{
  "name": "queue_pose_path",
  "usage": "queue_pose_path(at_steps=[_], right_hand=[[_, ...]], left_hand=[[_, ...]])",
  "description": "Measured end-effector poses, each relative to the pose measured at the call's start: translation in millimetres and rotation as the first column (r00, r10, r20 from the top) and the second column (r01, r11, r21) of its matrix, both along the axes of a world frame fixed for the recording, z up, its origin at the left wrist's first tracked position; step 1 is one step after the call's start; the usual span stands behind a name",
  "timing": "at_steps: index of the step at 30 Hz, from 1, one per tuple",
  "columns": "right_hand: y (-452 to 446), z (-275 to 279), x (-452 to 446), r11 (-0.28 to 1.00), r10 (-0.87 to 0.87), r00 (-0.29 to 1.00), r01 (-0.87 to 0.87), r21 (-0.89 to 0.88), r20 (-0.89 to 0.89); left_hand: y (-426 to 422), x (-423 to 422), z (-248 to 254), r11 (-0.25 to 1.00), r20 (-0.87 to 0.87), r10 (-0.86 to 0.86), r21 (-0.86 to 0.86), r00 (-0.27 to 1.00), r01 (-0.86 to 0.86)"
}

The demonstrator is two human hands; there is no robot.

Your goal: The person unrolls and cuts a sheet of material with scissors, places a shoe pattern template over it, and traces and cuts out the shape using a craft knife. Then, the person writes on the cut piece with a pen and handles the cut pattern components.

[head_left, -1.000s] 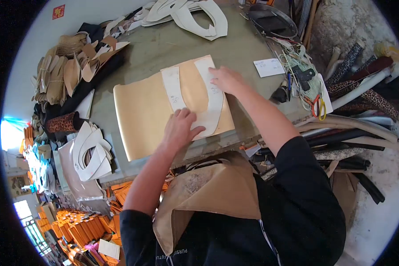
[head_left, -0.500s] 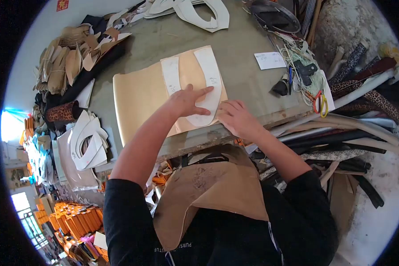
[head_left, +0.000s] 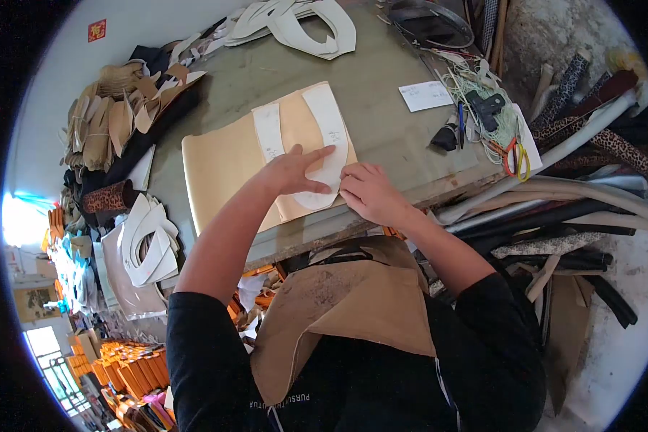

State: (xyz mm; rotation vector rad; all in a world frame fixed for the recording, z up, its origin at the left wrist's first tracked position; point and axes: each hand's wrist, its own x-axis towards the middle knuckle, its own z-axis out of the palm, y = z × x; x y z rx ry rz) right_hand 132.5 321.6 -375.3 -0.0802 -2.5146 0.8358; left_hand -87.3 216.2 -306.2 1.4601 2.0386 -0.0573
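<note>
A tan sheet of material (head_left: 219,169) lies on the worktable, with a smaller tan layer on its right part. Two white paper patterns rest on that layer: a narrow one (head_left: 268,126) and a longer curved one (head_left: 322,115), both with handwriting. My left hand (head_left: 299,173) lies across the curved pattern with fingers spread, pressing it flat. At the pattern's lower right edge, my right hand (head_left: 371,193) is closed, its fingers curled against the edge of the tan layer. Whatever its fingers grip is hidden from view.
White curved patterns (head_left: 317,25) are stacked at the far edge, more (head_left: 147,241) at the left. Scissors (head_left: 517,160), tangled cord (head_left: 486,108) and a white card (head_left: 425,96) lie on the right. Fabric rolls (head_left: 554,187) crowd beside the table (head_left: 381,65).
The camera view has shifted slightly, so the table appears a little farther left and lower. Both hands keep nearly the same places on the patterns and the tan material.
</note>
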Motion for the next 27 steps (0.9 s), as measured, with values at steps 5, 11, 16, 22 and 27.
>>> queue_pose_path(at_steps=[5,11,16,22,27], right_hand=[[14,3,-4,0.997,0.078,0.996,-0.078,-0.01,0.033],[84,15,-55,0.994,-0.046,0.999,0.046,-0.096,0.002],[137,17,-104,0.975,-0.015,1.0,0.019,-0.219,0.021],[153,3,-164,0.959,-0.144,0.99,0.137,-0.249,-0.008],[156,-7,-185,0.947,-0.246,0.966,0.258,-0.193,0.081]], left_hand=[[-3,4,-1,1.0,-0.064,-0.013,0.025,0.998,0.014],[9,5,0,0.979,-0.206,-0.076,0.169,0.976,0.112],[28,-1,-35,0.81,-0.286,-0.075,0.541,0.955,0.225],[58,-18,-39,0.833,-0.211,0.056,0.549,0.976,0.071],[74,-32,-55,0.788,-0.128,0.15,0.614,0.98,-0.041]])
